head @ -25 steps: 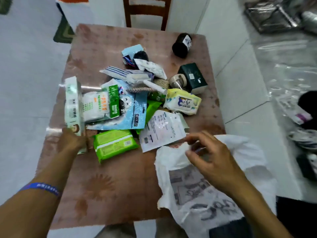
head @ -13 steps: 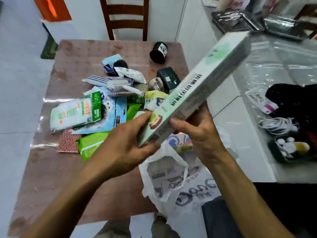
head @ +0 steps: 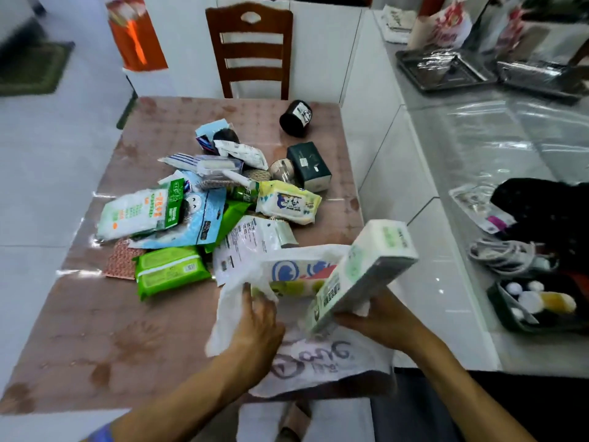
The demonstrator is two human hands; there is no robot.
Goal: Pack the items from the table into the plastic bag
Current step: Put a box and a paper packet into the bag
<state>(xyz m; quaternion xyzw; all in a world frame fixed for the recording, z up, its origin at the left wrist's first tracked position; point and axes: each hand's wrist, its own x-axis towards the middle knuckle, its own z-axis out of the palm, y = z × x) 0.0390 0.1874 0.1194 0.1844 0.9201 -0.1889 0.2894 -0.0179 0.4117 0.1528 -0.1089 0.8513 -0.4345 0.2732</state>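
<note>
White plastic bag (head: 306, 362) with dark lettering lies at the near right corner of the desk (head: 95, 339), its mouth facing the heap of goods. Left hand (head: 255, 323) grips the bag's left rim, fingers closed on the film and lifting it. Right hand (head: 379, 317) clamps the lower end of a long white-and-green box (head: 363, 275), tilted with its far end raised, its near end at the bag's opening. Inside the bag a packet with a blue and red print (head: 296, 275) shows through the mouth. Just beyond lie a white printed pouch (head: 245, 247) and a green wipes pack (head: 169, 271); farther back sit a yellow-and-white wipes pack (head: 288, 202), a white bag with a green label (head: 140, 212), a dark green box (head: 309, 165) and a black cylinder (head: 296, 118) on its side. Wooden chair (head: 251, 49) stands at the far edge.
</note>
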